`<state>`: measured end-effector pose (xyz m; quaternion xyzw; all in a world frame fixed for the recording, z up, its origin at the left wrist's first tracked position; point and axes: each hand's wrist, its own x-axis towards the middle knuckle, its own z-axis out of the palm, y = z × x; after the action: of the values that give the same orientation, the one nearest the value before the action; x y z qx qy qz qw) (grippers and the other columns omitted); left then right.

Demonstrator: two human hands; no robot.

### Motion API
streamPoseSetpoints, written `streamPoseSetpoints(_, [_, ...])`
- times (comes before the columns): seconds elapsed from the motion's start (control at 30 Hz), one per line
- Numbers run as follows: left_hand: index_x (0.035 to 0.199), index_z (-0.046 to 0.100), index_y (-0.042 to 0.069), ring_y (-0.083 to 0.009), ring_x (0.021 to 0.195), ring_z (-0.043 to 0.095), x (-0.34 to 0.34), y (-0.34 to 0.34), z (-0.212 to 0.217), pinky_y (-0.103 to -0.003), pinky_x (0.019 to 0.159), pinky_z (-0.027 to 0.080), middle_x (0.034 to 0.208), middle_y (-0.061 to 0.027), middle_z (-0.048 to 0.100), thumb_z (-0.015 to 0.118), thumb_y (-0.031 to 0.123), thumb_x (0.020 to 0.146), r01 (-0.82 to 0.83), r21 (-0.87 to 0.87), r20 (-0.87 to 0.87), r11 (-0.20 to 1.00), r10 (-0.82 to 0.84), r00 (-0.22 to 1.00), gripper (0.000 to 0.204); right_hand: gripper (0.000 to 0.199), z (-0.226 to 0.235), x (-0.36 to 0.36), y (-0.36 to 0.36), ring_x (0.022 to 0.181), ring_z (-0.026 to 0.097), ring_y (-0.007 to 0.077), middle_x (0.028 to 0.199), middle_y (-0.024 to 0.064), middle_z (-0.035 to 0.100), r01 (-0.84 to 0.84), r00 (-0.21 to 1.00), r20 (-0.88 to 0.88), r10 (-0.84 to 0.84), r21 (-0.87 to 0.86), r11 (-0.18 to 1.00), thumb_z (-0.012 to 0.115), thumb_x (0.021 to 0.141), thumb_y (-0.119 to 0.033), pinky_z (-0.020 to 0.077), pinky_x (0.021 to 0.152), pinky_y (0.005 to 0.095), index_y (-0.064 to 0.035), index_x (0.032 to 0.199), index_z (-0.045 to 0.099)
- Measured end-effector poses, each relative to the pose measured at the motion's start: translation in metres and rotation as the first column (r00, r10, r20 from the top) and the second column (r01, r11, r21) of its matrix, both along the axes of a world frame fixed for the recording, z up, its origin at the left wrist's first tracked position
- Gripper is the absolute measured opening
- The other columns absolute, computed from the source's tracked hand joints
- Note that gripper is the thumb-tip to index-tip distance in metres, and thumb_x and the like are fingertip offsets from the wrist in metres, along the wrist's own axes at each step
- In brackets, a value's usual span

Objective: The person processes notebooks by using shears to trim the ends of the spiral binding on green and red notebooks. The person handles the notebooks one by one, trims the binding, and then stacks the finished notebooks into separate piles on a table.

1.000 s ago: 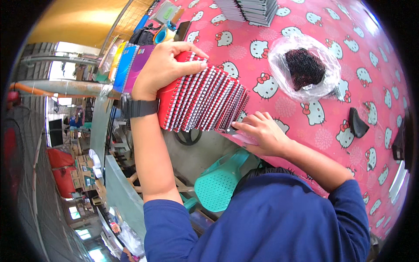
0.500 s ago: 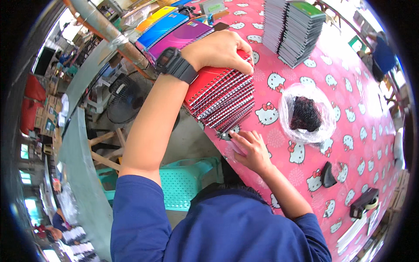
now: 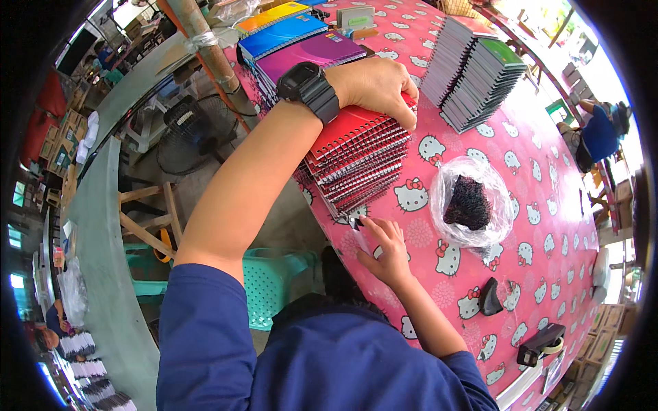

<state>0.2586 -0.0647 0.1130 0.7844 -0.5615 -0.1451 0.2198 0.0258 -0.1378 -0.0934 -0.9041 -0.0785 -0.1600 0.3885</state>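
A tall stack of red spiral notebooks (image 3: 360, 154) stands at the table edge, its black coil bindings facing me. My left hand (image 3: 377, 88), with a black watch on the wrist, is closed over the top and far side of the stack, thumb by the coils. At the foot of the stack my right hand (image 3: 385, 253) grips a small hand tool (image 3: 355, 223) with a dark and silver tip. That tip is close to the lowest bindings; the tool's exact kind is too small to make out. Beside the right hand lies a clear plastic bag (image 3: 506, 205) around black coils (image 3: 469, 204).
Purple (image 3: 308, 56), blue and yellow notebooks lie behind the red stack. Two taller notebook stacks (image 3: 480, 82) stand at the far right. A black curved piece (image 3: 489, 297) and a tape dispenser (image 3: 541, 344) rest nearer right. A fan (image 3: 195, 133) and green plastic chair (image 3: 271, 284) are left.
The whole view has shifted, so the table items sit differently in it. Both hands stay at the red stack, the left on top and the right at its foot.
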Motion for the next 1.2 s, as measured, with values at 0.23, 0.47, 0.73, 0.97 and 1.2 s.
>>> streamPoseSetpoints(0.23, [0.087,0.071,0.005,-0.0191,0.071,0.064,-0.002,0.0,0.001,-0.028,0.067,0.048,0.08,-0.0106,0.069,0.07,0.03,0.066,-0.006,0.01,0.012,1.0,0.006,1.0,0.032,0.067,-0.001,0.009,0.001,0.098,0.051,0.0309,0.11,0.0131,0.055,-0.002,0.998,0.057,0.01,-0.142,0.99,0.07,0.06,-0.014,0.0409,0.085,0.0404,-0.0095,0.125,0.055])
streamPoseSetpoints(0.47, [0.086,0.071,0.006,-0.0202,0.071,0.064,0.003,0.001,-0.005,-0.03,0.068,0.049,0.079,-0.0099,0.069,0.069,0.034,0.064,-0.008,-0.021,0.009,1.0,0.008,1.0,0.036,0.047,-0.015,0.01,-0.003,0.082,0.061,0.0164,0.089,0.0115,0.065,0.116,0.801,-0.455,0.388,0.754,0.646,0.067,0.076,-0.016,0.0457,0.073,0.0279,-0.0071,0.121,0.057])
streamPoseSetpoints(0.73, [0.086,0.07,0.002,-0.0176,0.072,0.064,0.001,-0.002,-0.002,-0.027,0.068,0.048,0.082,-0.0098,0.069,0.069,0.028,0.067,-0.013,0.011,0.037,1.0,0.013,0.999,0.033,0.061,-0.014,0.003,0.01,0.096,0.052,0.0315,0.106,0.0125,0.056,0.03,1.0,0.0,-0.03,-0.033,0.999,0.072,0.066,-0.018,0.0422,0.08,0.0397,-0.0115,0.125,0.054])
streamPoseSetpoints(0.97, [0.086,0.071,0.007,-0.0221,0.071,0.064,0.005,-0.001,-0.007,-0.034,0.066,0.049,0.078,-0.0098,0.068,0.069,0.039,0.062,-0.015,-0.02,0.008,1.0,0.015,1.0,0.04,0.058,-0.02,0.005,0.008,0.094,0.055,0.0315,0.102,0.0103,0.059,0.065,0.994,0.097,-0.052,-0.134,0.989,0.069,0.065,-0.014,0.0437,0.079,0.038,-0.0096,0.122,0.057])
streamPoseSetpoints(1.2, [0.088,0.071,0.003,-0.0164,0.073,0.064,-0.001,0.0,-0.001,-0.027,0.068,0.048,0.083,-0.0093,0.07,0.07,0.029,0.068,-0.017,0.009,0.026,1.0,0.016,1.0,0.032,0.04,-0.028,0.015,-0.02,0.095,0.062,0.0182,0.109,0.0149,0.063,0.243,0.614,-0.341,0.712,0.94,0.24,0.062,0.083,-0.014,0.0493,0.078,0.0296,0.0067,0.117,0.054])
